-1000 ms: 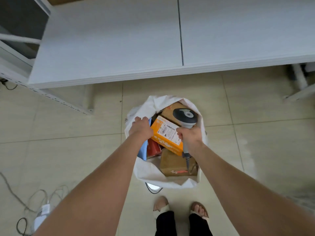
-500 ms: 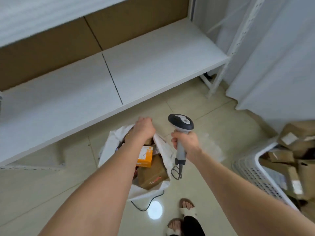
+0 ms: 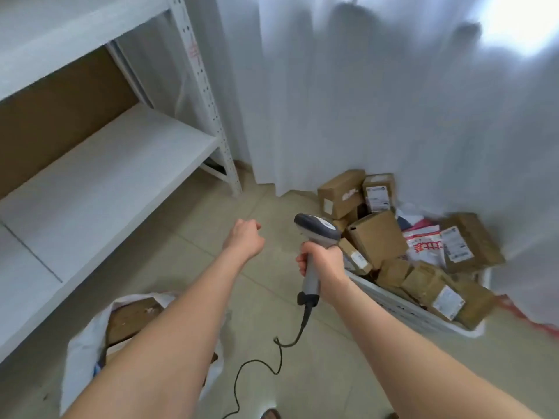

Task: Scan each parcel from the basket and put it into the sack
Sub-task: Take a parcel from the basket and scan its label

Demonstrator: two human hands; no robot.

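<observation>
My right hand (image 3: 324, 263) grips the handle of a grey barcode scanner (image 3: 318, 229), its head pointing toward the basket. My left hand (image 3: 244, 238) hangs in the air to the scanner's left, fingers curled, holding nothing. The white basket (image 3: 403, 308) stands on the floor at the right, heaped with several brown cardboard parcels (image 3: 376, 237) and a white-and-red mailer bag (image 3: 425, 246). The white sack (image 3: 81, 353) stands at the lower left under my left forearm, with brown boxes (image 3: 133, 319) showing in its mouth.
A white metal shelf unit (image 3: 99, 182) runs along the left, its post (image 3: 208, 95) near the middle. A white curtain (image 3: 363, 101) hangs behind the basket. The scanner's black cable (image 3: 257, 364) trails over the tiled floor (image 3: 266, 297) between sack and basket.
The view has swung right from the sack to the basket. My left hand let go of the sack's rim and moved away from it. The scanner stays in my right hand.
</observation>
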